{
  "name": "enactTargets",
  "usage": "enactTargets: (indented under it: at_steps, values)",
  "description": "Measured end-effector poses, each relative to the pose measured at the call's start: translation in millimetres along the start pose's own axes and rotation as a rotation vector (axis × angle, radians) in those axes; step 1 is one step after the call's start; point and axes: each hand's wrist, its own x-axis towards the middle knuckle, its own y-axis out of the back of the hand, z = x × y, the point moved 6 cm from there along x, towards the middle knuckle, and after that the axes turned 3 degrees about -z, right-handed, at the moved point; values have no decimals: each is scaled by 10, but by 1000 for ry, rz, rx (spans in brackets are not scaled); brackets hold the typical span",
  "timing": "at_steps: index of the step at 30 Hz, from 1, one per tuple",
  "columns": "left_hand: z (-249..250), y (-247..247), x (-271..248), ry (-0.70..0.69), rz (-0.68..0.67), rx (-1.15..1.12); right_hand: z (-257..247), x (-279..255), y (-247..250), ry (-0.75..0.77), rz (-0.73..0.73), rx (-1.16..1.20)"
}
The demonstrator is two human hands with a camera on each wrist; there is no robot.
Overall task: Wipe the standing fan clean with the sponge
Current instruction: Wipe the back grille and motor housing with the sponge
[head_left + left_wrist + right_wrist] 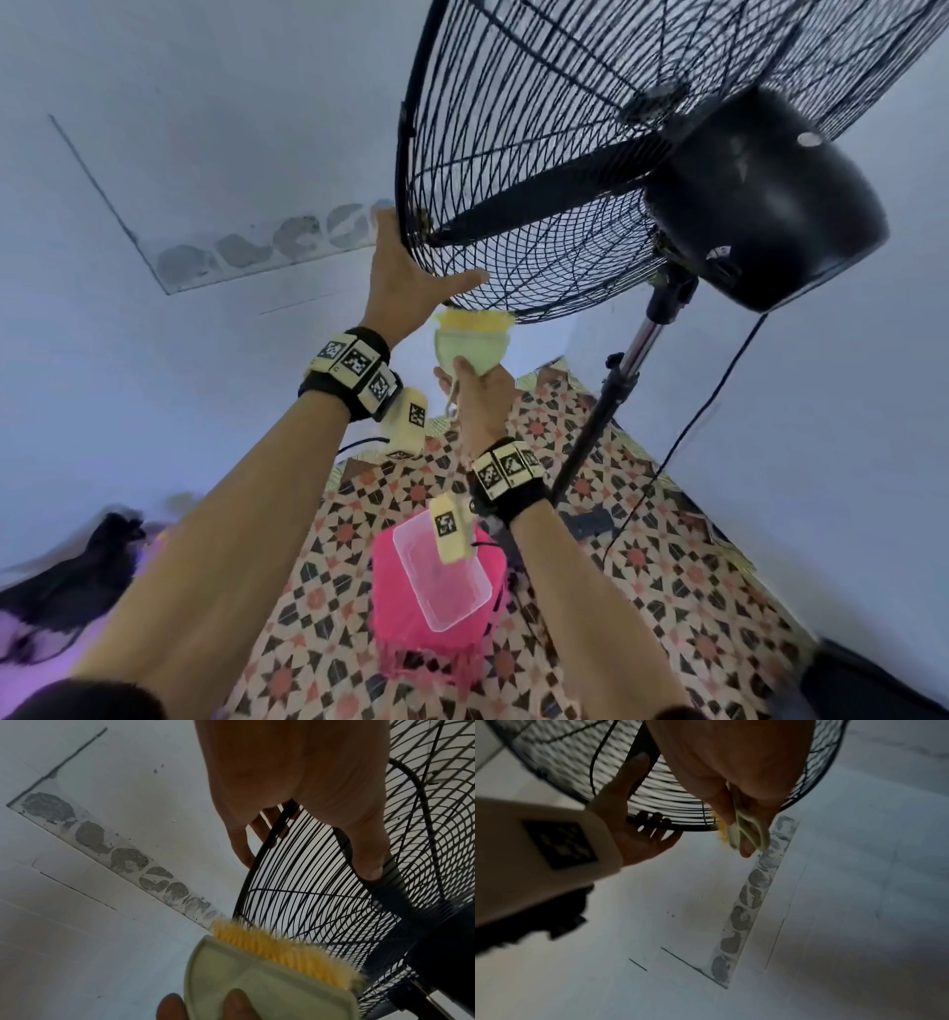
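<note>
No brand name is showing anywhere, only the black-and-white square marker tags [353,360] strapped on your wrists. Your right hand [475,398] is gripping a pale green scrubbing brush [472,344] by its looped handle, fingers curled round it, and its yellow bristles [280,949] are touching the bottom edge of the standing fan's black wire grille [518,169], directly above that hand. Your left hand [405,277] is gripping the grille's rim just to the left of the brush, thumb lying across the back wires and fingers hooking over the front. The rounded black motor housing [770,200] is sitting behind the cage, on a chrome pole [639,349]. Below your arms, a clear plastic tub [436,575] is resting on a pink stool [395,601] over the patterned tile floor [667,591].
</note>
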Motion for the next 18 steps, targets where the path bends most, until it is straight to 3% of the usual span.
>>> enactTargets:
  at_steps: [4, 9, 13, 16, 18]
  values:
    - [26, -9, 61, -15, 2, -15, 33, -158, 235, 60, 75, 158]
    - [-17, -31, -22, 3, 19, -29, 71, -118, 45, -75, -122, -93]
    - [41, -21, -25, 4, 25, -7, -84, 33, 53, 45, -102, -247]
    - [84, -6, -26, 0, 33, -4, -92, -134, 312, 163, -23, -30]
    - [63, -3, -73, 12, 57, -17, 67, -67, 569, 167, 4, -23]
